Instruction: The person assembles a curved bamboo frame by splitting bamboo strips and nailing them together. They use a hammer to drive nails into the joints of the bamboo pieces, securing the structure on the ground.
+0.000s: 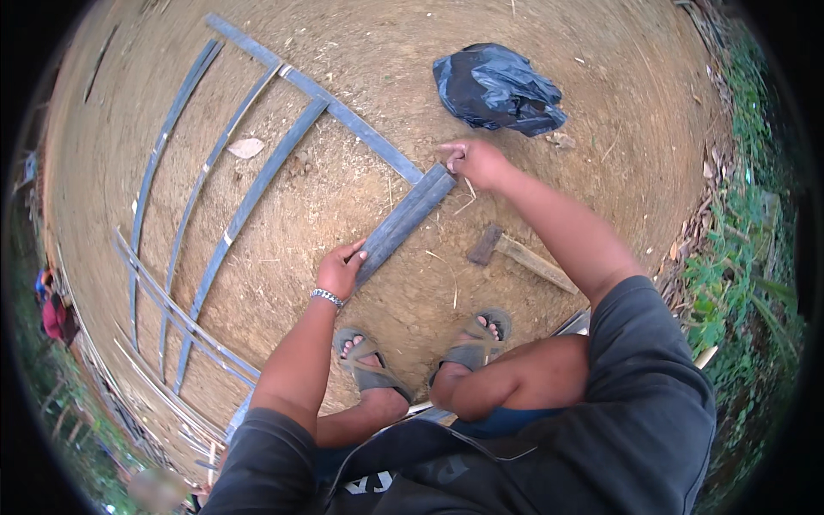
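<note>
Hands work together on a short flat grey slat [403,221] lying on the dirt ground [601,112]: left hand [340,270] fingers press its near end so it stays put, right hand [474,161] fingers pinch its far end against the long grey rail [352,120].

Bare brown dirt ground [532,112] carries everything here, scattered with dry straw bits. On it lie a frame of long grey slats [249,197], a crumpled dark blue plastic bag [498,86], a wooden-handled hammer [519,251], a dry leaf [245,148] and the person's sandalled feet [369,360].
</note>
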Action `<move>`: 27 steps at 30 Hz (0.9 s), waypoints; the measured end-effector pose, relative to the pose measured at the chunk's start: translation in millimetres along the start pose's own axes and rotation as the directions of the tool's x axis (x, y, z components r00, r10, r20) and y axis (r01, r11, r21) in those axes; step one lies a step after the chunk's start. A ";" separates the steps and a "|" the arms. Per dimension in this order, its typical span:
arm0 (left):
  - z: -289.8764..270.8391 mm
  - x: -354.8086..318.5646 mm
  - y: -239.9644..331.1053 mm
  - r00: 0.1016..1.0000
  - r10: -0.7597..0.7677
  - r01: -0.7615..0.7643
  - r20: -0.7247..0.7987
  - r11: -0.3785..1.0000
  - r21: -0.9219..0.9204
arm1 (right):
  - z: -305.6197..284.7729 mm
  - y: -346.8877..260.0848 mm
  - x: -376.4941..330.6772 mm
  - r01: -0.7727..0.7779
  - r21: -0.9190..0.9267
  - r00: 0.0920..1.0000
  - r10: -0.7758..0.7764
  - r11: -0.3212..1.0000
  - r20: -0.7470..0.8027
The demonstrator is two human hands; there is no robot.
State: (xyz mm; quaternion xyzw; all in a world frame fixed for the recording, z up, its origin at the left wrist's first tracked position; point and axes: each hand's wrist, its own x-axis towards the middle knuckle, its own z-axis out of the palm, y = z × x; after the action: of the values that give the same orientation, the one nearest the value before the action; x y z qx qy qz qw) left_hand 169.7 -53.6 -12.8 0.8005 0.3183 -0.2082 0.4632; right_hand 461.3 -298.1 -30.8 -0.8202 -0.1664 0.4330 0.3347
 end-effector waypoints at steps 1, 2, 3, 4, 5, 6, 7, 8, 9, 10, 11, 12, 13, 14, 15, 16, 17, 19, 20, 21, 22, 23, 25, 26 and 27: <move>-0.2 0.4 -0.4 1.000 0.020 -0.020 -0.005 1.000 0.012 | -3.1 3.3 -0.7 -0.032 0.056 0.999 0.032 0.998 0.008; 0.3 1.3 -1.9 0.999 0.039 -0.039 -0.010 0.999 0.023 | -4.0 6.3 -2.0 -0.012 0.041 1.000 0.012 0.999 -0.004; 0.9 1.6 -2.4 0.998 0.056 -0.056 -0.019 0.998 0.031 | -4.9 8.1 -2.3 0.011 0.023 1.000 -0.011 1.000 -0.012; 1.2 1.4 -3.4 0.998 0.063 -0.062 -0.019 0.997 0.037 | -5.3 9.7 -2.8 0.034 0.002 0.999 -0.034 0.999 -0.019; 1.5 1.4 -4.7 0.997 0.068 -0.067 -0.020 0.997 0.041 | -5.2 11.1 -3.9 0.041 -0.018 0.999 -0.042 0.999 -0.026; 0.2 1.1 -7.0 0.997 0.069 -0.067 -0.025 0.997 0.047 | -2.4 9.0 -4.8 0.052 -0.037 0.998 -0.053 0.998 -0.027; 0.2 2.4 -9.5 0.998 0.059 -0.058 -0.019 0.998 0.018 | 0.3 6.6 -5.7 0.064 -0.057 0.997 -0.066 0.996 -0.027; 0.9 3.6 -12.0 0.999 0.048 -0.048 -0.012 0.999 -0.012 | 2.6 4.2 -6.7 0.063 -0.085 0.997 -0.066 0.994 -0.039; 0.7 4.1 -10.0 0.999 0.039 -0.039 -0.004 0.998 -0.043 | 3.6 1.2 -9.1 0.059 -0.116 0.996 -0.065 0.992 -0.053; 0.0 3.3 -8.6 1.000 0.027 -0.027 0.001 0.999 -0.032 | 4.6 -1.6 -10.8 0.055 -0.146 0.996 -0.065 0.988 -0.065; -1.0 1.7 -7.3 1.000 0.015 -0.015 0.006 1.000 -0.021 | 7.6 -1.5 -10.5 0.040 -0.145 0.997 -0.050 0.989 -0.063; -2.0 1.4 -4.1 1.000 0.007 -0.007 0.010 1.000 -0.013 | 9.6 -0.4 -9.2 0.026 -0.147 0.997 -0.036 0.989 -0.064; -2.1 2.1 -5.2 1.000 0.026 -0.026 0.003 1.000 -0.008 | 10.4 1.0 -7.7 0.012 -0.149 0.998 -0.022 0.989 -0.064; -1.8 3.0 -8.0 0.999 0.045 -0.045 -0.003 0.999 -0.002 | 9.8 2.9 -6.1 0.025 -0.164 0.997 -0.037 0.986 -0.065; -1.8 2.5 -8.9 0.998 0.060 -0.060 -0.009 0.998 0.003 | 10.4 3.3 -5.6 0.038 -0.178 0.997 -0.049 0.983 -0.062; -2.0 2.7 -9.6 0.998 0.055 -0.055 -0.006 0.998 -0.006 | 10.6 3.8 -5.1 0.050 -0.192 0.996 -0.062 0.980 -0.058; -2.3 2.8 -10.3 0.999 0.050 -0.050 -0.003 0.999 -0.015 | 10.2 4.4 -4.3 0.050 -0.182 0.997 -0.060 0.982 -0.050; -2.8 2.3 -8.9 0.999 0.041 -0.041 0.006 0.999 -0.020 | 8.5 4.0 -4.5 0.049 -0.161 0.998 -0.054 0.986 -0.032; -3.1 2.6 -8.0 0.999 0.038 -0.038 0.012 0.999 -0.017 | 7.2 4.1 -4.8 0.042 -0.159 0.999 -0.046 0.986 -0.024; -3.8 2.5 -7.5 0.999 0.035 -0.035 0.017 0.999 -0.012 | 5.9 3.6 -5.0 0.037 -0.156 0.999 -0.040 0.987 -0.016; -3.5 2.6 -8.9 0.999 0.038 -0.037 0.017 0.999 -0.021 | 5.3 2.9 -5.2 0.031 -0.154 0.999 -0.033 0.988 -0.009; -2.8 2.7 -10.8 0.999 0.040 -0.040 0.017 0.999 -0.030 | 5.6 2.0 -5.6 0.036 -0.166 0.999 -0.038 0.986 -0.008; -2.8 2.9 -9.5 0.999 0.042 -0.041 0.017 0.998 -0.037 | 5.4 2.3 -5.3 0.046 -0.191 0.999 -0.049 0.981 -0.010; -2.9 2.6 -9.0 0.999 0.040 -0.039 0.018 0.999 -0.036 | 5.2 2.6 -5.5 0.034 -0.186 0.999 -0.036 0.982 -0.008; -3.1 2.4 -8.2 0.999 0.038 -0.037 0.018 0.999 -0.035 | 4.9 1.7 -6.1 0.022 -0.182 1.000 -0.024 0.983 -0.006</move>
State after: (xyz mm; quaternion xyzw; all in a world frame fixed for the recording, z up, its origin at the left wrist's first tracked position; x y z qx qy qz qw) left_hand 165.8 -47.1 -17.8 0.7963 0.3025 -0.2013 0.4837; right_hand 453.8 -300.8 -30.3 -0.8473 -0.2133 0.4086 0.2640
